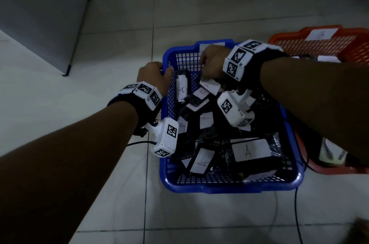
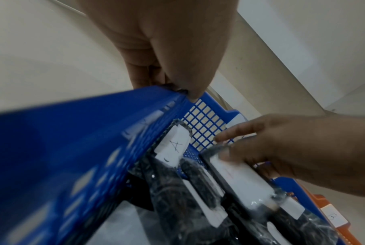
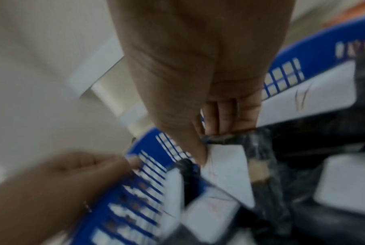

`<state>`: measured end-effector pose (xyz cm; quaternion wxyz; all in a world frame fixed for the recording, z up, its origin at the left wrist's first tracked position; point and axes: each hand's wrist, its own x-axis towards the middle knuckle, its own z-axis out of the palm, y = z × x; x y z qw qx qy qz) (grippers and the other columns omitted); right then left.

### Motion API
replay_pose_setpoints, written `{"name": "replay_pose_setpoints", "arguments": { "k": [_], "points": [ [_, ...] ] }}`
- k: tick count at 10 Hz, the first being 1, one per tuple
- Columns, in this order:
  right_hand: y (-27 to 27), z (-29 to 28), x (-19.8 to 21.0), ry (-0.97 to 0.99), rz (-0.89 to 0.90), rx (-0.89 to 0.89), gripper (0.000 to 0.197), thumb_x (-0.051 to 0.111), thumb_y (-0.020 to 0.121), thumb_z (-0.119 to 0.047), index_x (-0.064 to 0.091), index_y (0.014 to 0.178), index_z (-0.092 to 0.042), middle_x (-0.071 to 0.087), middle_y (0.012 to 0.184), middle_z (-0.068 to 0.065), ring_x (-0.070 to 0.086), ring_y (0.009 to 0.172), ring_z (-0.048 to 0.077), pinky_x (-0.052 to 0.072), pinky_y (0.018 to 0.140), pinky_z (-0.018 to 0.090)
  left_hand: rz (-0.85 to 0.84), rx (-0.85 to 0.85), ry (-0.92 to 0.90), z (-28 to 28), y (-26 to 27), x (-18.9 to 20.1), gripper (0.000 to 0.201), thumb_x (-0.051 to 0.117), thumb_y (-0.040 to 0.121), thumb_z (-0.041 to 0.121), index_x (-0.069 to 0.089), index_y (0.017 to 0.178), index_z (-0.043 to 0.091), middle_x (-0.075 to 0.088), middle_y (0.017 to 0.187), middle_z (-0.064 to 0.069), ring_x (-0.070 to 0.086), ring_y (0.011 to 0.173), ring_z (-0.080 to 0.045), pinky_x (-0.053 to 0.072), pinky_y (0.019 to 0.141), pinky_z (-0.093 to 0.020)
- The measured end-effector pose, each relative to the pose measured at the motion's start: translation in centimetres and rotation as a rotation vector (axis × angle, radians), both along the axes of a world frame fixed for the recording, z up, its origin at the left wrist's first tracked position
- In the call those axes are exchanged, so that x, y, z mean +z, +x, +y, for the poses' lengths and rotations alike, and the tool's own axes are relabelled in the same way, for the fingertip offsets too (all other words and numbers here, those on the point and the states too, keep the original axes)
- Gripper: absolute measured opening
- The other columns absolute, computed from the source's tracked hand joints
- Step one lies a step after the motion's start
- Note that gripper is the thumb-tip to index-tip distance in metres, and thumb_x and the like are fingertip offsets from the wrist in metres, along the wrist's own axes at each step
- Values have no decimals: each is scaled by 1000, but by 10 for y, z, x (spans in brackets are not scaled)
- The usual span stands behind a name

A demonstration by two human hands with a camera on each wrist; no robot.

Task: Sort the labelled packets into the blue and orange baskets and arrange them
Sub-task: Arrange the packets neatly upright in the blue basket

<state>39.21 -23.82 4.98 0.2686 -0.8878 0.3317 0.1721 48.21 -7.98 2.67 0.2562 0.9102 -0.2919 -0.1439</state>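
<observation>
Item: one blue slotted plastic basket (image 1: 287, 180) on pale floor tiles (image 1: 119, 23), holding a loose heap of black film-wrapped packets with white paper labels marked "A" (image 1: 250, 149); some lay flat, one stood upright against the left wall (image 1: 181, 88). An orange slotted plastic basket (image 1: 323, 43) stood touching its right side, with a white tag on its far rim; its contents were mostly hidden by the right forearm. Left hand (image 1: 153, 76): fingers and thumb curled over the blue basket's left rim, steadying it. Right hand (image 1: 212, 61): thumb and fingers pinched on the top edge of one labelled black packet (image 3: 229, 169) near the far wall, tilted over the pile. Risk, as judged: the glossy film could slip from so narrow a pinch, dropping the packet skew; dragging it might topple the upright packet or disturb neighbours; labels facing down could make sorting errors hard to spot.
</observation>
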Motion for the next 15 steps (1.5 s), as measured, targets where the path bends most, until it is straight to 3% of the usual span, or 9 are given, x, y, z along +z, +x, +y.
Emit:
{"name": "replay_pose_setpoints", "arguments": {
  "k": [1, 3, 5, 8, 10, 11, 12, 14, 15],
  "points": [
    [9, 1, 10, 273, -84, -146, 47, 74, 77, -21, 58, 120, -8, 64, 113, 8, 68, 88, 20, 59, 71, 32, -5, 3, 29, -1, 0, 0, 32, 49, 96, 37, 64, 85, 11, 60, 74, -5, 55, 68, -21, 36, 60, -22],
    [17, 16, -7, 76, -93, 127, 44, 56, 94, -36, 52, 134, -19, 59, 129, 6, 58, 114, 27, 48, 93, 33, -9, 9, 7, -1, 1, -1, 36, 49, 96, 37, 69, 99, 7, 70, 90, -11, 58, 76, -20, 37, 65, -22],
    [11, 16, -9, 65, -108, 41, 43, 72, 82, -41, 68, 109, -8, 63, 104, 2, 62, 99, 24, 50, 78, 28, -26, 7, 9, -1, 0, -1, 36, 49, 96, 37, 68, 100, 7, 69, 88, -11, 58, 75, -20, 37, 64, -22],
    [0, 18, 1, 43, 274, 230, 64, 63, 89, -45, 47, 138, -7, 47, 142, 14, 48, 127, 32, 42, 105, 43, -31, -12, 55, -3, 3, -2, 37, 48, 96, 37, 68, 97, 6, 63, 79, -7, 53, 70, -19, 36, 63, -23],
    [-5, 26, 10, 61, 420, 403, 59, 42, 99, -48, 36, 145, -12, 44, 139, 6, 54, 112, 24, 43, 73, 24, -31, -2, 69, -4, 1, -1, 37, 50, 96, 37, 67, 96, 5, 68, 86, -12, 55, 71, -22, 37, 64, -24],
    [-11, 28, 11, 88, 384, 358, 38, 54, 91, -53, 56, 91, -16, 53, 95, 1, 48, 69, 15, 34, 51, 21, -29, 18, 62, -5, 0, -1, 37, 50, 95, 37, 67, 95, 4, 69, 86, -13, 57, 72, -23, 37, 63, -25],
    [-17, 20, 10, 129, 319, 294, 46, 71, 76, -57, 47, 66, -18, 50, 68, 1, 47, 61, 20, 41, 57, 27, -30, 12, 64, -4, -1, -1, 38, 50, 95, 37, 68, 97, 4, 69, 89, -14, 56, 71, -22, 37, 63, -25],
    [-40, 17, 21, 518, 102, 87, 24, 68, 83, -8, 69, 105, 2, 70, 105, 20, 64, 87, 27, 54, 82, 37, -140, -16, 36, -4, -3, 1, 35, 56, 91, 28, 56, 121, 8, 62, 116, -14, 60, 103, -28, 46, 82, -30],
    [-47, 7, 29, 349, 87, 97, 26, 71, 82, -13, 71, 108, -9, 73, 101, 9, 68, 84, 21, 57, 84, 37, -375, -282, -42, -6, -12, 5, 40, 59, 87, 22, 55, 126, 13, 53, 126, -12, 50, 116, -28, 42, 95, -37]
  ]
}}
